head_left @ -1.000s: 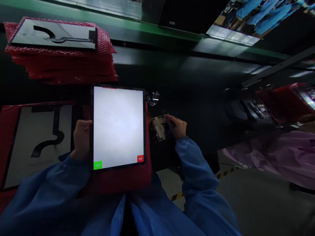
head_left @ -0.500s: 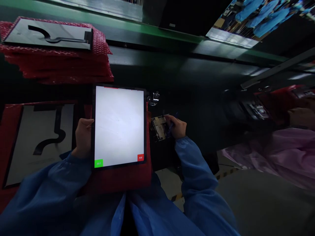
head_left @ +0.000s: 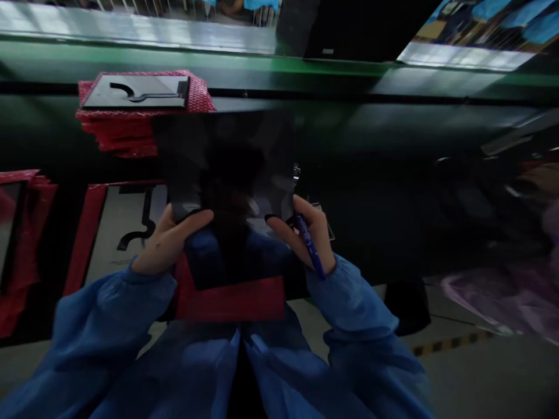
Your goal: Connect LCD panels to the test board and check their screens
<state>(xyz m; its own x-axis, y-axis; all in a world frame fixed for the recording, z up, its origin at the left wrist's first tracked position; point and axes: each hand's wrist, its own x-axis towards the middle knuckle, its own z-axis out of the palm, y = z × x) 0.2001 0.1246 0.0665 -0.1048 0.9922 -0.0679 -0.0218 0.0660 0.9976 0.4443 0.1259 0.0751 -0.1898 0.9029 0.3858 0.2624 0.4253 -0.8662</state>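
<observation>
A dark, glossy display panel [head_left: 236, 174] is held up in front of me, its face unlit and full of reflections. My left hand [head_left: 174, 235] grips its left edge, thumb lying over the front. On the opposite edge my right hand [head_left: 308, 233] holds it the same way, with a blue pen [head_left: 311, 247] also tucked in that hand. Below the panel lies a red bubble-wrap sheet [head_left: 236, 302]. Behind my right hand, a small circuit board [head_left: 329, 224] shows only in part.
A stack of red bubble-wrap sheets [head_left: 126, 137] with a panel [head_left: 144, 90] on top stands at the back left. Another panel [head_left: 117, 233] with a curved black ribbon lies left of me. At the right is a co-worker's pink sleeve [head_left: 502, 297].
The panel's screen went from lit white to dark, and its top now reaches farther up. My right hand left the circuit board and took hold of the panel's right side, keeping the pen.
</observation>
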